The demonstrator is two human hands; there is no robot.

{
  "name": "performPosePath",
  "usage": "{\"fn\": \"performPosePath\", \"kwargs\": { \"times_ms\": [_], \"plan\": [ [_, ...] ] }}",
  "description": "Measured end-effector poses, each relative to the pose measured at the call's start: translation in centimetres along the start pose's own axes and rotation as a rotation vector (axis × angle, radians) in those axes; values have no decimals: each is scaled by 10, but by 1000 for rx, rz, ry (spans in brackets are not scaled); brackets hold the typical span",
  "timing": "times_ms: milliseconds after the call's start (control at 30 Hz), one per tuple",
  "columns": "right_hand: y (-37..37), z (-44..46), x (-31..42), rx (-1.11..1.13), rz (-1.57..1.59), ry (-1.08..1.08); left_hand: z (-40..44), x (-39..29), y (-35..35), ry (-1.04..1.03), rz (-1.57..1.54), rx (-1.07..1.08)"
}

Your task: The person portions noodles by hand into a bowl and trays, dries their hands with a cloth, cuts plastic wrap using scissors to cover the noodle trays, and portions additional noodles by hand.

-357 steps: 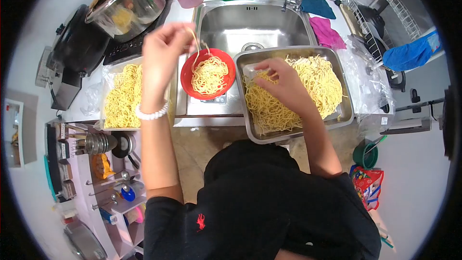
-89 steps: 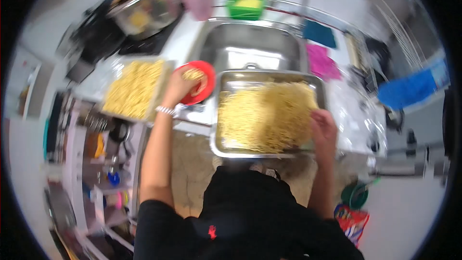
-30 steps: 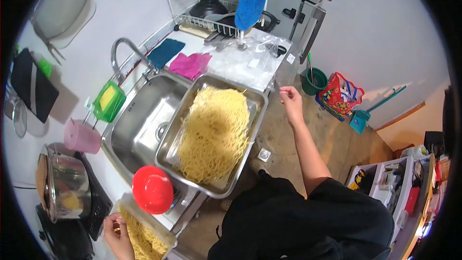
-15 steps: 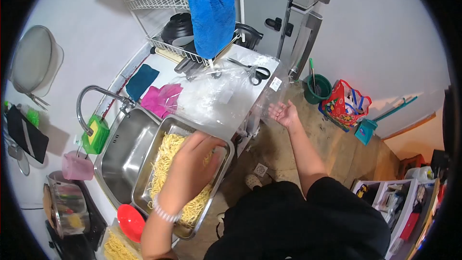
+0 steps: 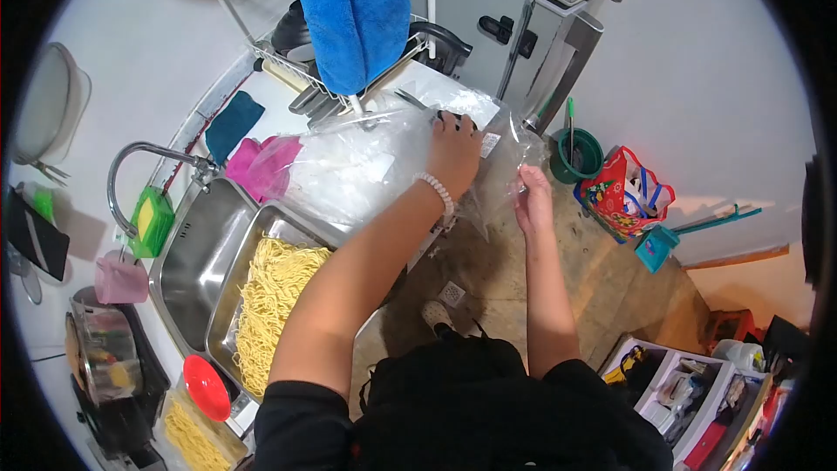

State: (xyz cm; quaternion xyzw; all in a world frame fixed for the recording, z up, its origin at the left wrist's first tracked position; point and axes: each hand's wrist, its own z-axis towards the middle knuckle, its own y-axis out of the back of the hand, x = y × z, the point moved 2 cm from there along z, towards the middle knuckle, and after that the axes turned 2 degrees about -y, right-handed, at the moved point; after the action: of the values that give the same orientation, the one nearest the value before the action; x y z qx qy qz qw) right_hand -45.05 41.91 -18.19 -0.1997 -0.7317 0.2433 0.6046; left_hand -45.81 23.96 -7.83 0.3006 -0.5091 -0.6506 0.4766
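My left hand (image 5: 455, 153), with a beaded bracelet at the wrist, reaches across the counter. Its fingers curl over the black handles of a pair of scissors (image 5: 410, 98), largely covered by the hand. My right hand (image 5: 534, 196) pinches the edge of a clear plastic bag (image 5: 349, 166) past the counter's corner. The bag spreads over the white counter and carries a small white label. Yellow noodles (image 5: 275, 296) lie in a steel tray (image 5: 222, 318) at the sink, partly behind my left forearm.
A steel sink (image 5: 205, 244) with a tap is at left. A pink cloth (image 5: 261, 166) and a teal cloth (image 5: 234, 125) lie behind it. A red bowl (image 5: 207, 386) sits near more noodles (image 5: 193, 436). A blue towel (image 5: 353, 17) hangs from the rack; a green bucket (image 5: 577, 155) stands on the floor.
My left hand has moved from above the noodles to the scissors. My right hand, open before, now pinches the plastic bag. The view has shifted slightly.
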Motion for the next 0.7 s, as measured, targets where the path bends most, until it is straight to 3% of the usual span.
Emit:
{"fn": "performPosePath", "kwargs": {
  "times_ms": [100, 233, 300, 400, 500, 567, 633, 700],
  "plan": [
    [0, -8, 24, -38, -154, 219, 5, 6, -1, 87, 112, 150],
    [-25, -38, 83, -202, -268, 332, 5, 15, 13, 105, 140, 230],
    [-4, -38, 101, -63, -200, 350, 3, 16, 11, 112, 165, 209],
    [-11, -58, 141, 25, -12, 372, 0, 17, 10, 82, 129, 30],
    [-11, -73, 173, 84, 164, 392, 8, 24, 63, 208, -368, -278],
    [-4, -80, 182, 103, 261, 409, -2, 47, 111, 201, -294, -730],
    [-1, -85, 192, 129, 327, 438, -5, 76, 144, 342, -52, -1044],
    [2, -85, 195, 155, 345, 468, -7, 103, 157, 512, 152, -1156]
  ]
}}
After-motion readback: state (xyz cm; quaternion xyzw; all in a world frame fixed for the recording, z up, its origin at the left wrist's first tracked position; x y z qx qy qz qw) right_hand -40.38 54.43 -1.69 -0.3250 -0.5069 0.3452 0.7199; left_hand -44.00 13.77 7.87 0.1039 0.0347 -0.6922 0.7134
